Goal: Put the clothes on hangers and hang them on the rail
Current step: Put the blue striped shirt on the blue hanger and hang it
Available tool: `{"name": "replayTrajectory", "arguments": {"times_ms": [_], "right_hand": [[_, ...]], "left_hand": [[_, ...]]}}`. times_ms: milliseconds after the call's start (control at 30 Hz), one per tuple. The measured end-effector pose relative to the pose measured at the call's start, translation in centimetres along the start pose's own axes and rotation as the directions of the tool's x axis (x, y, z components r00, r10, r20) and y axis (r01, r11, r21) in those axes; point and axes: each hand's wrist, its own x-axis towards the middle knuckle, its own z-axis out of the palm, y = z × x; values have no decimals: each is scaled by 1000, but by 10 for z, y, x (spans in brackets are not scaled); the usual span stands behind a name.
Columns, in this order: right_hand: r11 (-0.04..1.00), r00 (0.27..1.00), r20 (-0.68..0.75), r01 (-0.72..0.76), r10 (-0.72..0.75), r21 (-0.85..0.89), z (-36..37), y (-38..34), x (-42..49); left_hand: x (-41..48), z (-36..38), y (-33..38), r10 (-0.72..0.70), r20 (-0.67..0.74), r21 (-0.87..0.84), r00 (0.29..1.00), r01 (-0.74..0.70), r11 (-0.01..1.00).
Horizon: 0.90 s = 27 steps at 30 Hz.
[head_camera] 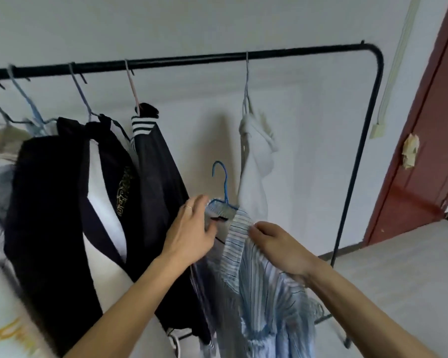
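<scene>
A blue-and-white striped shirt [259,288] hangs in front of me on a blue hanger [224,186], whose hook points up well below the black rail [192,59]. My left hand [192,228] grips the shirt's left collar and the hanger's shoulder. At the collar's right side, my right hand [277,244] pinches the fabric. The hanger's lower part is hidden inside the shirt.
Several garments hang on the rail: a black-and-white jacket [62,202], a dark striped-cuff piece [158,164] and a white top [255,161]. A gap on the rail lies between the last two. The rack's right post [357,156] stands near a red door [424,140].
</scene>
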Motion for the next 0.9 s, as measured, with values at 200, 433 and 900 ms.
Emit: {"name": "replayTrajectory", "arguments": {"times_ms": [200, 433, 900], "right_hand": [[983, 980, -132, 161, -150, 83, -7, -89, 63], [935, 902, -268, 355, -340, 12, -18, -183, 125], [846, 830, -296, 334, -473, -416, 9, -136, 167]], "left_hand": [[48, -93, 11, 269, -286, 418, 920, -133, 899], [87, -138, -14, -108, -212, 247, 971, 160, 956], [120, -146, -28, -41, -242, 203, 970, 91, 975]]}}
